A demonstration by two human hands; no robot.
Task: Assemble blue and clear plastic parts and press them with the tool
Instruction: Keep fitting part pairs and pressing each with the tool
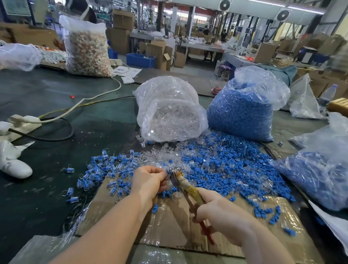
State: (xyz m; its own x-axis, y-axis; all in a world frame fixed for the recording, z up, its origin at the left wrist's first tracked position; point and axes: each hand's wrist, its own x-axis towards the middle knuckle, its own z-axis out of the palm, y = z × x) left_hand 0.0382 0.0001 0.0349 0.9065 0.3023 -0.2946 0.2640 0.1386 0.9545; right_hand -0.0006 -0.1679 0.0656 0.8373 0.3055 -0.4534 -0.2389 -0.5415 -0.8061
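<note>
My left hand [150, 178] pinches a small blue and clear plastic part [167, 172] at its fingertips. My right hand [220, 215] grips the pliers [187, 187], whose tape-wrapped jaws meet the part; a red handle pokes out below my palm. A loose heap of blue parts [234, 163] spreads to the right on the table. Clear parts [163, 158] lie just beyond my hands. Assembled blue and clear pieces [108, 174] are scattered to the left. All of this sits over a sheet of cardboard [175, 224].
A bag of clear parts [168, 111] and a bag of blue parts [244, 108] stand behind the heap. Another bag with blue parts [327, 169] lies at right. A power strip and cables [25, 121] and a white glove [12, 163] lie at left.
</note>
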